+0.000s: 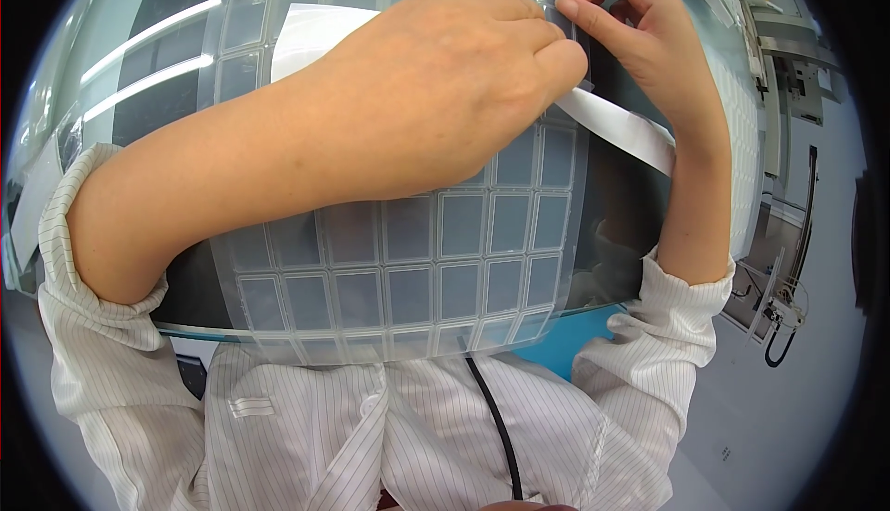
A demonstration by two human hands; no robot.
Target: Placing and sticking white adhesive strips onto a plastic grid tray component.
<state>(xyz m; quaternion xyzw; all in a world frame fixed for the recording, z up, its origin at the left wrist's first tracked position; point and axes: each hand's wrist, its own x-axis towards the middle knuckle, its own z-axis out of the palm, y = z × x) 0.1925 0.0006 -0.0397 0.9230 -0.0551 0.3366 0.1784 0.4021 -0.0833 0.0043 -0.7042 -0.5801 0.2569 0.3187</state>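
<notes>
A clear plastic tray sheet (408, 293) with rows of rectangular pockets lies in front of me. My left hand (501, 66) reaches across it, fingers curled down and closed. From under that hand a narrow white strip (626, 129) runs right, passing behind my right wrist; the gripped part is hidden. At the tray's far right corner is my right hand (640, 34), thumb and fingertips brought together in a pinch beside the left knuckles. Anything between those fingertips is too small to make out. A white sheet of paper (311, 37) shows beyond my left forearm, on the tray.
Beneath the tray is a dark, glossy work surface (616, 233), with a blue edge (579, 330) near me. A pale textured sheet (744, 150) lies along its right side. Metal equipment (788, 57) stands farther right. A black cord (491, 400) hangs over my striped garment.
</notes>
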